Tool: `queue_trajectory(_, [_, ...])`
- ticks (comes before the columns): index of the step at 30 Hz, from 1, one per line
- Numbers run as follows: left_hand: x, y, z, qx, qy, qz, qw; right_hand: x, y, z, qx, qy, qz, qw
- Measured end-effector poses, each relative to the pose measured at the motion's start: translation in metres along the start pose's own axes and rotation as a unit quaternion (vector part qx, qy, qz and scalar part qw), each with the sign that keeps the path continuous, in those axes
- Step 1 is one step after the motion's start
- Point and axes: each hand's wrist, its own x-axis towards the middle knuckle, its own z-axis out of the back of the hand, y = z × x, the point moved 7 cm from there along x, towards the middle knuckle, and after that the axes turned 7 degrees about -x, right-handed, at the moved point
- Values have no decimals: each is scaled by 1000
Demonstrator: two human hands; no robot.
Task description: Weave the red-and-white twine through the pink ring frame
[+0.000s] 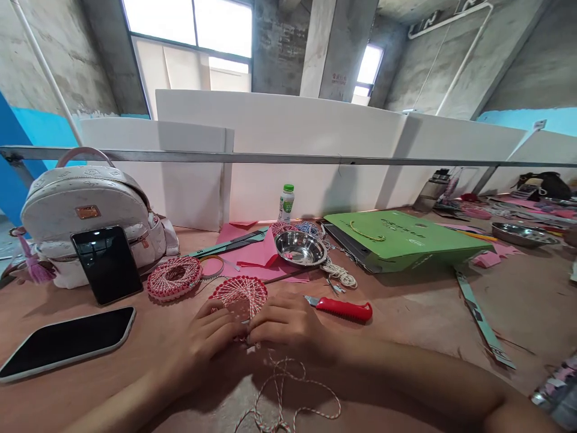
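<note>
Both hands meet at the near edge of a round red-and-white string-wound piece (243, 291), whose threads cross in a fan pattern. My left hand (211, 337) has its fingers curled on the left side of it. On the other side my right hand (286, 325) is closed, its fingertips touching or almost touching the left ones. Something small and shiny shows between the fingertips, too small to make out. A loose twisted cord (282, 391) trails on the table below the hands. Just right of my right hand lies a red-handled utility knife (345, 308).
A similar string-wound ring (175, 278), two phones (108, 264) and a white backpack (90, 204) stand or lie on the left. Behind are a steel bowl (301, 248), a small bottle (286, 203) and pink paper (234, 240). To the right is a green bag (406, 237).
</note>
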Motion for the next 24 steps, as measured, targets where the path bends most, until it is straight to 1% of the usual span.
queue_trajectory(3, [-1, 0, 0, 6, -6, -2, 1000, 0, 1, -1, -50, -9, 18, 999])
queue_trajectory(6, [-2, 5, 1, 0, -18, 24, 1000, -1, 0, -5, -69, -16, 22, 997])
queue_trajectory(9, [-4, 8, -1, -11, -18, 45, 999, -2, -5, -7, -55, -36, 2, 998])
queue_trajectory(13, [-5, 7, -2, -13, -6, 35, 999, -3, -4, -4, -41, -51, 7, 998])
queue_trajectory(20, [-6, 9, -1, -1, 4, 42, 999, 5, -4, 1, -8, -28, -6, 1000])
queue_trajectory(22, [-5, 9, -2, -7, 8, 40, 999, 11, -5, 7, 1, -29, -26, 999])
queue_trajectory(24, [-5, 8, -3, -5, 8, 42, 999, 15, -1, 16, 46, -14, -68, 997])
